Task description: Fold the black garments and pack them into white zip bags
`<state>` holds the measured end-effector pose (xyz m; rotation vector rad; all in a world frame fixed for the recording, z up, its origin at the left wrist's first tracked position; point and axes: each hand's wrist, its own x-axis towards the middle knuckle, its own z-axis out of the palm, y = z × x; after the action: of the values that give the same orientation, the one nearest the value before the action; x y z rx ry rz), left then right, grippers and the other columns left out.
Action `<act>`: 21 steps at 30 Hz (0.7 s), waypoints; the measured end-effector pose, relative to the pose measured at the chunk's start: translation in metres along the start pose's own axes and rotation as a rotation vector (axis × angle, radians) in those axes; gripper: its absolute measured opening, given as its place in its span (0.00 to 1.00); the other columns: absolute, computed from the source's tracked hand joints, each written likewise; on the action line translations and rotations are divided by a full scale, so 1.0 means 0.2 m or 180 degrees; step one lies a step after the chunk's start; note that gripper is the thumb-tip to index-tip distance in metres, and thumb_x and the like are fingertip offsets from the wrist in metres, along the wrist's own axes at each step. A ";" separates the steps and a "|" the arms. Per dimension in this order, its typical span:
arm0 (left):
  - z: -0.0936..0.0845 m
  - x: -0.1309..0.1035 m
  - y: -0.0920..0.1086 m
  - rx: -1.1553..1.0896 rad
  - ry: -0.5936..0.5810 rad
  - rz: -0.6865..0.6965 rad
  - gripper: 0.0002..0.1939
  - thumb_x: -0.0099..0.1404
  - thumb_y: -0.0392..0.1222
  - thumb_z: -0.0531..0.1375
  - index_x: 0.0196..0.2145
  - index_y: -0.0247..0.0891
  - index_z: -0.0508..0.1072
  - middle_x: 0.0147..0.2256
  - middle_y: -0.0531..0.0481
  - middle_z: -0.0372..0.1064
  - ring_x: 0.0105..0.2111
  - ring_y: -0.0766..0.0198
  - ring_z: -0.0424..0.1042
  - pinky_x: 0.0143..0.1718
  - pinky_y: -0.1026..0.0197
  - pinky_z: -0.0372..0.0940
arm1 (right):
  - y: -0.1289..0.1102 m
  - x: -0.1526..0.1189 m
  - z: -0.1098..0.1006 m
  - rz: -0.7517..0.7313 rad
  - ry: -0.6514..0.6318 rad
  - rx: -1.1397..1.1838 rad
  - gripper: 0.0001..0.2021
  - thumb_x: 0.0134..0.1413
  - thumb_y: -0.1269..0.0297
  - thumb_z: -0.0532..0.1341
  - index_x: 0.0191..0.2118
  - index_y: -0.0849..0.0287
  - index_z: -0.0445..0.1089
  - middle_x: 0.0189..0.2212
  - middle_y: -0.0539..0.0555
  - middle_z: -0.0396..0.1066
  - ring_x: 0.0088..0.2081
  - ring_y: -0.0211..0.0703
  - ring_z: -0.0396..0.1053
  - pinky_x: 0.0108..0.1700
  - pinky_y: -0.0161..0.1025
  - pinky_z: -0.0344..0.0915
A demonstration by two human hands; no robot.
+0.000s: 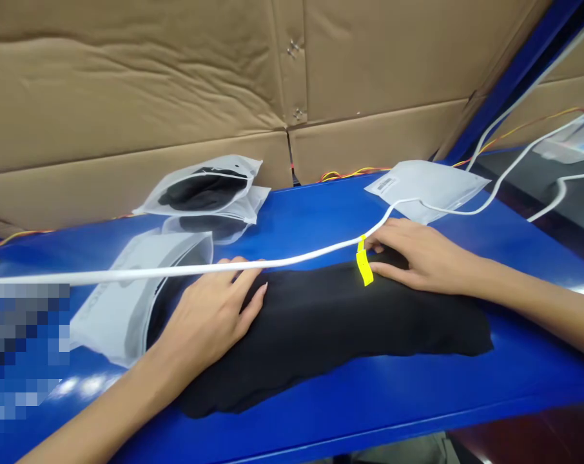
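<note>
A dark piece of folded black cloth (pixel 321 328) lies lengthwise across the blue table; its exact kind of garment does not show. Near the left end of its far edge, my left hand (pixel 219 303) grips the cloth, thumb on the near side and fingers over the edge. Farther right, my right hand (pixel 412 254) holds the same edge between thumb and curled fingers. The fingertips are partly hidden behind a white cable (pixel 292 261), which crosses in front of the hands and carries a yellow tag (pixel 364 265).
Frosted zip bags with black contents lie at left: one bag (pixel 122 296) beside my left forearm, another bag (pixel 200 187) behind it. A flat frosted bag (pixel 418 187) rests beyond my right hand. Cardboard panels (pixel 142 84) line the back of the blue table (pixel 393 393).
</note>
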<state>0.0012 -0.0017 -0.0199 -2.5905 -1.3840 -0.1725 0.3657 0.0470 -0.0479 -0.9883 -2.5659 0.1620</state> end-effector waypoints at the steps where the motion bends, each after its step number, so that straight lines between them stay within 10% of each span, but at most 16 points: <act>1: 0.00 0.00 0.00 0.0006 0.0025 0.0000 0.21 0.80 0.49 0.47 0.55 0.38 0.75 0.45 0.38 0.77 0.40 0.46 0.78 0.37 0.50 0.72 | 0.00 0.00 0.00 0.0036 -0.0041 0.0027 0.17 0.75 0.50 0.55 0.46 0.57 0.73 0.39 0.59 0.77 0.40 0.53 0.74 0.43 0.46 0.66; 8: -0.03 0.00 -0.01 -0.0472 0.0561 0.0607 0.18 0.78 0.42 0.56 0.61 0.38 0.75 0.55 0.37 0.77 0.55 0.44 0.77 0.55 0.47 0.73 | -0.03 0.03 -0.08 0.0390 -0.0474 0.0696 0.22 0.73 0.46 0.54 0.32 0.56 0.71 0.26 0.50 0.73 0.26 0.42 0.69 0.32 0.39 0.59; 13: -0.10 0.02 0.00 -0.1278 -0.0535 0.1783 0.32 0.77 0.57 0.58 0.73 0.50 0.62 0.75 0.42 0.54 0.74 0.37 0.56 0.72 0.34 0.55 | -0.01 0.03 -0.11 0.0846 -0.0615 0.1618 0.21 0.69 0.42 0.60 0.37 0.56 0.73 0.25 0.48 0.73 0.26 0.41 0.68 0.32 0.38 0.60; 17: -0.10 0.03 0.03 -0.1307 -0.1041 0.1724 0.38 0.74 0.58 0.62 0.76 0.55 0.56 0.78 0.45 0.45 0.77 0.32 0.46 0.73 0.26 0.47 | 0.01 0.03 -0.12 0.1052 -0.0962 0.2663 0.24 0.65 0.43 0.66 0.55 0.55 0.72 0.33 0.50 0.78 0.33 0.44 0.74 0.35 0.38 0.66; 21: -0.09 0.03 0.04 -0.1430 -0.1121 0.1628 0.37 0.74 0.58 0.62 0.76 0.56 0.56 0.78 0.45 0.44 0.77 0.32 0.45 0.73 0.23 0.44 | -0.01 0.04 -0.12 0.0765 -0.0876 0.3356 0.15 0.65 0.50 0.68 0.47 0.56 0.79 0.44 0.54 0.78 0.45 0.46 0.75 0.48 0.41 0.68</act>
<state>0.0116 -0.0056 -0.0016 -3.3863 -0.7744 0.0658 0.3690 0.0507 -0.0233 -0.8304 -2.0305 1.5938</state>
